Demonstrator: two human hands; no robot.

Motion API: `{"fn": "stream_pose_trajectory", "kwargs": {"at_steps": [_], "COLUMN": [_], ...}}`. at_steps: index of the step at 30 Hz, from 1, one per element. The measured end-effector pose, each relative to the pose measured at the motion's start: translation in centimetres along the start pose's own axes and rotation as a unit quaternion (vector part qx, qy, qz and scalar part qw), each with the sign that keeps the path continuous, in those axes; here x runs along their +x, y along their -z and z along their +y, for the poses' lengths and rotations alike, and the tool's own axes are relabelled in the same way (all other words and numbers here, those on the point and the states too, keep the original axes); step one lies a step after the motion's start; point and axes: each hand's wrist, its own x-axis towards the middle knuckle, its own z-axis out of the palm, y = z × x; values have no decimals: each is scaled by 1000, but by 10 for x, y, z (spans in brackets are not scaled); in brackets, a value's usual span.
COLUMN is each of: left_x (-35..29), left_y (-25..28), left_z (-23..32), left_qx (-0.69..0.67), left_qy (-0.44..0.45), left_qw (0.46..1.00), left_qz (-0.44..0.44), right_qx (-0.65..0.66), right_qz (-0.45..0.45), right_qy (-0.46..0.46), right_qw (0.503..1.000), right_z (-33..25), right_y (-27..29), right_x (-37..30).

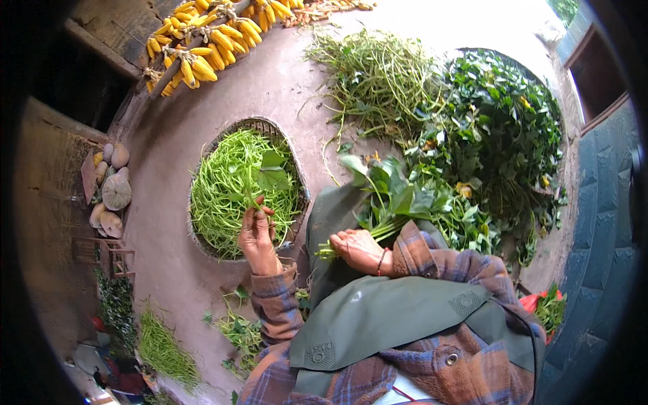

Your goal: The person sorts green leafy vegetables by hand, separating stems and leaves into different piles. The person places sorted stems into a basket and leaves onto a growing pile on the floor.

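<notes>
My left hand (259, 241) is raised near the front edge of a round woven basket (303, 192), thumb and fingers pinched on a leafy stem (270, 174) with a broad green leaf at its top. Light green stripped stems (226, 185) fill that basket. Across my lap, my right hand (360, 251) is closed round a bunch of leafy stems (398, 200); their cut ends stick out to its left and the dark green leaves fan away to the upper right. A grey-green apron (391, 314) covers my lap beneath it.
To the right lies a big heap of dark leafy vines (503, 128), beside a pile of paler stems (378, 77). Yellow corn cobs (209, 50) hang at the upper left. Pumpkins (116, 192) and a small wooden stool (116, 260) stand along the left wall. More stems (164, 351) lie lower left.
</notes>
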Motion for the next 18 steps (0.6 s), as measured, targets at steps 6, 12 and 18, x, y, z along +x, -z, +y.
{"fn": "stream_pose_trajectory", "kwargs": {"at_steps": [6,12,18], "left_x": [-12,-16,-12], "left_y": [-5,-20,-18], "left_z": [-19,-14,10], "left_qx": [65,87,244], "left_qy": [-46,-87,-113], "left_qw": [991,974,930], "left_qz": [-107,-190,-252], "right_qx": [2,-115,-91], "right_qz": [-37,-40,-8], "right_qy": [57,132,188], "right_qw": [998,984,978], "right_z": [10,-5,-18], "right_y": [-18,4,80], "right_x": [-11,-26,-15]}}
